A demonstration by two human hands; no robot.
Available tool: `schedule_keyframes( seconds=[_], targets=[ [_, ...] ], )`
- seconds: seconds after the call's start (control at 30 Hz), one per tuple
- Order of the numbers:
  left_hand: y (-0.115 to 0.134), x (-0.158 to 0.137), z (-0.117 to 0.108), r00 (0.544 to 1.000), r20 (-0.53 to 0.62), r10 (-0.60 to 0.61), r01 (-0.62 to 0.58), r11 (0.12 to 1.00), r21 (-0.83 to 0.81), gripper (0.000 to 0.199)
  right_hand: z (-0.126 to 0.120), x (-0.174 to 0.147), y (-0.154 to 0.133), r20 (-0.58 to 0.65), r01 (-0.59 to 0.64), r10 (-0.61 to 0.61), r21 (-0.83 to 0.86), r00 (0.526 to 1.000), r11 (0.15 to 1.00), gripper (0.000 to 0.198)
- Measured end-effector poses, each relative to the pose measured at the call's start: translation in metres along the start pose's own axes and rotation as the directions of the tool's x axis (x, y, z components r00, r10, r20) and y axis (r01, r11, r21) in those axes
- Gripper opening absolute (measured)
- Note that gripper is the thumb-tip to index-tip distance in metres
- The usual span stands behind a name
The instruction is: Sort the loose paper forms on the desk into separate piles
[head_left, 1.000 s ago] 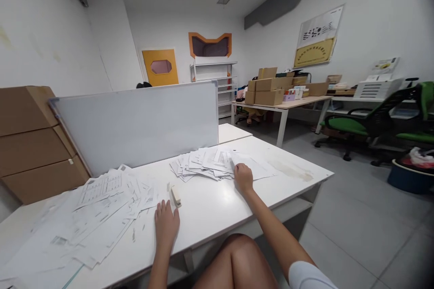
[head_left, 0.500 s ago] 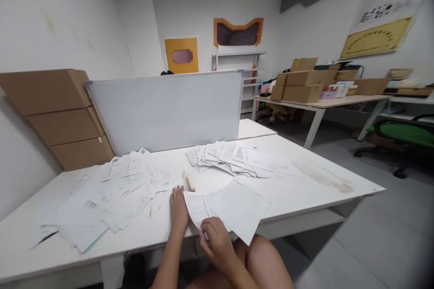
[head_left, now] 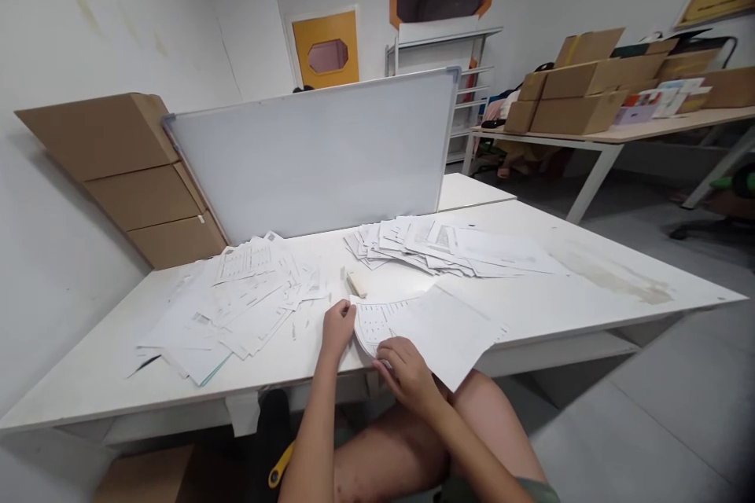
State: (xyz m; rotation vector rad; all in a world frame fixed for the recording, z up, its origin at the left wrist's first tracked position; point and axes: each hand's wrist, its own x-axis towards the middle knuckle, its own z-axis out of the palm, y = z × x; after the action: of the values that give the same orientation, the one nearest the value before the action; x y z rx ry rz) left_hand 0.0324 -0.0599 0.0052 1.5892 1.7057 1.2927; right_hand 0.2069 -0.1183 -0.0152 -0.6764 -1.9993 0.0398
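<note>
Just below the frame's centre, your left hand (head_left: 338,325) and right hand (head_left: 404,374), slightly apart, pinch the left side of printed sheets (head_left: 440,330) overhanging the white table (head_left: 94,381), near a cream stapler (head_left: 357,284).

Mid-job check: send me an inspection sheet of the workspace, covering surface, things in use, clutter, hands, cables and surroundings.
Surface: white table, brownish stain toward its right end.
Things in use: printed sheets, one corner overhanging the near edge; cream stapler just beyond.
Clutter: loose, overlapping paper piles, left and right.
Hands: left hand holds the sheets' left corner; right hand grips their near edge.
Cables: nothing seen.
Surroundings: upright whiteboard, stacked cardboard boxes left, metal shelving behind.
</note>
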Motion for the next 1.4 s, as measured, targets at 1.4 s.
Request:
schedule_keyframes(
  seconds=[1.4],
  targets=[
    [0.001, -0.001, -0.005, 1.000, -0.003, -0.013, 0.013, 0.999, -0.050, 0.033, -0.069, 0.044, 0.158, -0.088, -0.569, 0.746, -0.707, 0.660, 0.420, 0.034]
  ],
)
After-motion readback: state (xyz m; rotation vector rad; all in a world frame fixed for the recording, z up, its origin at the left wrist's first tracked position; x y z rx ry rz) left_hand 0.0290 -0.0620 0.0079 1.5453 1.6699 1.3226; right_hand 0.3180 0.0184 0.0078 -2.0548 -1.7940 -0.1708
